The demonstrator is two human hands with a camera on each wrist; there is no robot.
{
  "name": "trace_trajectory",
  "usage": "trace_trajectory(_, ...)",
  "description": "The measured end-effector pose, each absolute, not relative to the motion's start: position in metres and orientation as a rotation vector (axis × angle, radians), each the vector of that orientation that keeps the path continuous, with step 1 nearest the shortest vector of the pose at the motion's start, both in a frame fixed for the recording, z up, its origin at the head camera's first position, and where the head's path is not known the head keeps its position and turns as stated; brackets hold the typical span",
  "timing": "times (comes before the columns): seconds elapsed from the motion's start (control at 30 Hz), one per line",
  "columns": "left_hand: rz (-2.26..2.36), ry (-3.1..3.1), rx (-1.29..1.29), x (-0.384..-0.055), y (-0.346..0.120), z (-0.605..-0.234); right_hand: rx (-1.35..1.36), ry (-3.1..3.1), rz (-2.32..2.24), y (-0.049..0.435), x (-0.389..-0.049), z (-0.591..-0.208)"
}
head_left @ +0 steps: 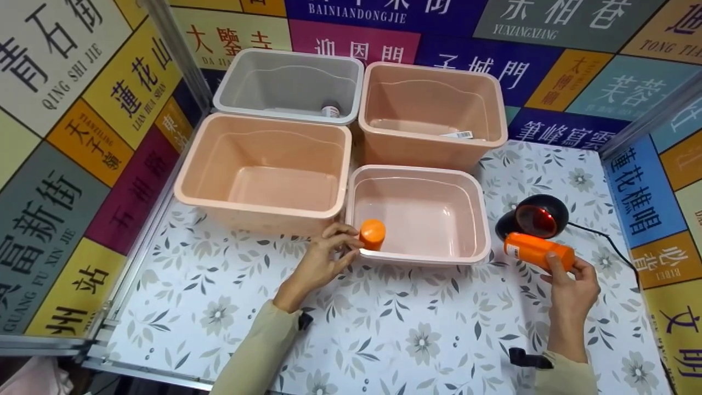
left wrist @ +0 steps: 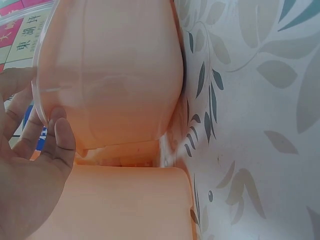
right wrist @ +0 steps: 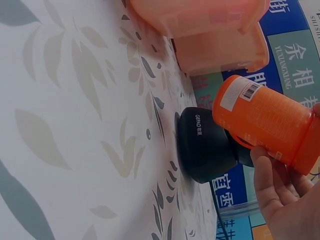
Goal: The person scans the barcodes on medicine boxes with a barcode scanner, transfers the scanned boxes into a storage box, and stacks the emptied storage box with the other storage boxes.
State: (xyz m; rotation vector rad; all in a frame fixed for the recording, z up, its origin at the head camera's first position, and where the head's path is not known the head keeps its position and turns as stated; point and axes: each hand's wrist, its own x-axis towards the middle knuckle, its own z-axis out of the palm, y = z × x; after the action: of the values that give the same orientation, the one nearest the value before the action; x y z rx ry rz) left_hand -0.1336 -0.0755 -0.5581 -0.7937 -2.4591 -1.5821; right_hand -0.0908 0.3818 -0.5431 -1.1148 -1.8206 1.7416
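My left hand is at the near left corner of the small pink bin, its fingers curled at the rim. In the left wrist view its fingertips lie against the bin's edge. Right beside these fingers, inside that corner, stands an orange-capped bottle. My right hand grips an orange bottle by one end, tilted nearly sideways. The bottle's white barcode label shows in the right wrist view. Just behind the bottle stands a black barcode scanner, glowing red.
Left of the pink bin is a larger peach bin. Behind stand a grey bin with a small bottle and another peach bin with a labelled item. The scanner's cable runs right. Sign-covered walls enclose the table.
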Motion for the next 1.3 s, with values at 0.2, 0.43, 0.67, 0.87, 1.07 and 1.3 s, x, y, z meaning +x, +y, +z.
trace_trajectory(0.2, -1.589, -2.44, -0.806, -0.1342, -0.0757, -0.5593, -1.097, -1.844, 1.715, 0.3807, -0.0892, -0.546)
trace_trajectory(0.43, -1.627, -2.431, -0.799, -0.1337, -0.0761, -0.5601, -1.13, -1.87, 1.715, 0.3816, -0.0899, -0.5463)
trace_trajectory(0.67, -1.656, -2.448, -0.801, -0.1337, -0.0763, -0.5581, -1.114, -1.856, 1.768, 0.3811, -0.0907, -0.5477)
trace_trajectory(0.87, -1.659, -2.467, -0.794, -0.1331, -0.0762, -0.5572, -1.127, -1.837, 1.821, 0.3802, -0.0925, -0.5483)
trace_trajectory(1.07, -1.653, -2.45, -0.801, -0.1335, -0.0758, -0.5582, -1.108, -1.803, 1.86, 0.38, -0.0924, -0.5475)
trace_trajectory(1.3, -1.607, -2.475, -0.795, -0.133, -0.076, -0.5572, -1.046, -1.769, 1.901, 0.3799, -0.0905, -0.5485)
